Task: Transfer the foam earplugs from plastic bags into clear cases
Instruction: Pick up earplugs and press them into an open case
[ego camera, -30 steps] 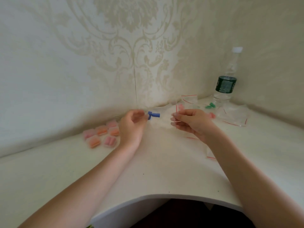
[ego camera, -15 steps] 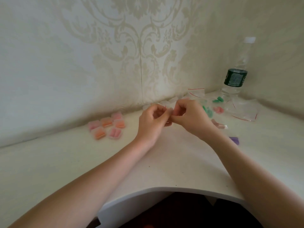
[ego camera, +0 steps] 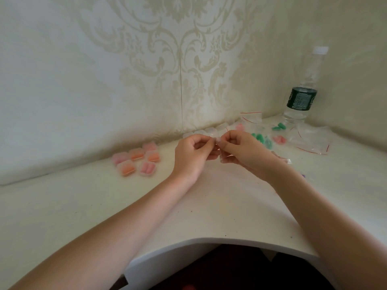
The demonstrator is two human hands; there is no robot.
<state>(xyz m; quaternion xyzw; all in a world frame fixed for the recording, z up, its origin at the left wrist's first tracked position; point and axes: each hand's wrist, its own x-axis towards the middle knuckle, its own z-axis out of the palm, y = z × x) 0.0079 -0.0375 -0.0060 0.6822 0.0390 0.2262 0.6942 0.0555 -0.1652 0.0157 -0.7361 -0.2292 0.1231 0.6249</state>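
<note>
My left hand [ego camera: 192,155] and my right hand [ego camera: 245,151] meet above the white table [ego camera: 209,206]. Both pinch a small clear plastic bag [ego camera: 216,137] between fingertips; most of it is hidden by my fingers. What the bag holds cannot be seen. Several closed clear cases [ego camera: 136,162] with pink and orange earplugs lie in a cluster to the left. Empty clear cases [ego camera: 209,130] sit by the wall behind my hands. Bags with green earplugs [ego camera: 261,140] and pink earplugs [ego camera: 279,140] lie to the right.
A plastic water bottle [ego camera: 301,97] with a dark green label stands in the back right corner. Flat clear bags with red strips [ego camera: 314,141] lie in front of it. A small purple piece [ego camera: 303,176] shows beside my right forearm. Patterned walls close off the back.
A second ago my left hand held a blue earplug apart from my right hand. The hands have come together and the blue earplug is out of sight.
</note>
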